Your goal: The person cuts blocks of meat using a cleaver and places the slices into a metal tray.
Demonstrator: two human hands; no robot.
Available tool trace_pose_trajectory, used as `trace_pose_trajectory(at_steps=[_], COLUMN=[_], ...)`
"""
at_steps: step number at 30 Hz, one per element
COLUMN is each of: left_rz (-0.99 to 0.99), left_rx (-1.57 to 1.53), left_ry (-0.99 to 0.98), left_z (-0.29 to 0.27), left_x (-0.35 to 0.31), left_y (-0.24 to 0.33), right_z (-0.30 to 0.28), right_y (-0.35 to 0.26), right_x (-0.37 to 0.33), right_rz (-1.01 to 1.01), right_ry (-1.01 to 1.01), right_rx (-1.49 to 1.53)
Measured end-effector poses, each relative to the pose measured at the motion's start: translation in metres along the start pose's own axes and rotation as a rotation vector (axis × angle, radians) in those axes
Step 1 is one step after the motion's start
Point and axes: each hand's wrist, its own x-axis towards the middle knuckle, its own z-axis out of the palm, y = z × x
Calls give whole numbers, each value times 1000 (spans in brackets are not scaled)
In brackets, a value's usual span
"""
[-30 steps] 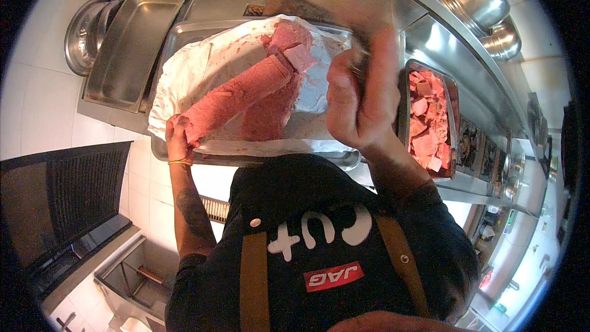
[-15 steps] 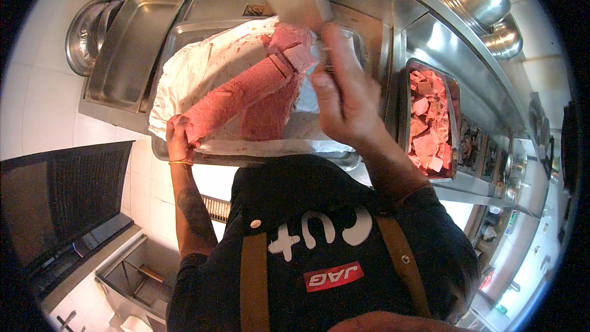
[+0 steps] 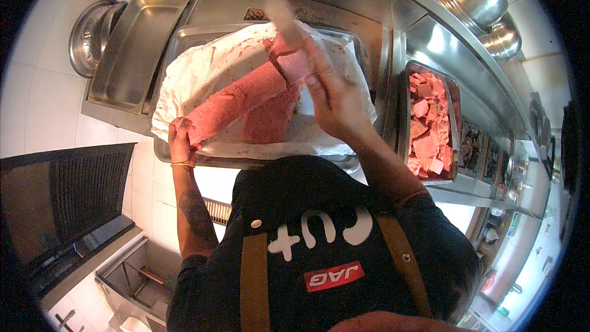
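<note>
A: First entry, the hands?

B: Left hand (image 3: 180, 134), one: fingers closed on the near end of a long red meat roll (image 3: 236, 99). Right hand (image 3: 337, 99), one: gripping a tool (image 3: 281, 15) just beside the roll's far end.

A: Type of tool?

B: Smeared in the view. It looks like a broad blade, but contact with the meat cannot be told.

A: Position of the roll?

B: Between the hands, slanting away from the left hand and up toward the right.

A: Adjoining pieces?

B: One pale pink block (image 3: 292, 66), at the roll's far end, near the right hand's fingers. One flat red slab (image 3: 270, 118), partly beneath the roll, between the hands.

A: Support?

B: White paper (image 3: 335, 126), creased and stained, under the meat and both slabs of shadow; below it a metal tray (image 3: 178, 38), on a steel surface (image 3: 215, 5).

A: Left of the left hand?

B: One shallow rectangular pan (image 3: 138, 55), tilted in view, beyond the left hand; farther left, round metal bowls (image 3: 86, 40).

A: Right of the right hand?

B: One deep rectangular container (image 3: 455, 107), well apart from that hand, holding red and pink meat chunks (image 3: 425, 141).
</note>
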Motion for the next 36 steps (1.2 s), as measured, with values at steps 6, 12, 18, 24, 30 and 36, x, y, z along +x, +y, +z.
trace_pose_trajectory(at_steps=[6,12,18,24,30,36], left_rz=[9,46,6,33,26,-1], left_rx=[17,28,13,21,28,34], left_ry=[18,25,24,6,5,41], left_z=[1,-6,-6,1,-5,-2], left_x=[-1,10,1,3,2,-4], left_y=[0,-15,-7,-4,-11,-8], right_z=[16,69,-30,81,24,-15], right_y=[-7,46,-41,57,12,-33], right_x=[-9,-53,22,-51,-19,9], right_rz=[-93,195,-278,89,94,-314], right_ry=[80,-213,258,-102,-124,358], right_rx=[12,24,145,61,33,24])
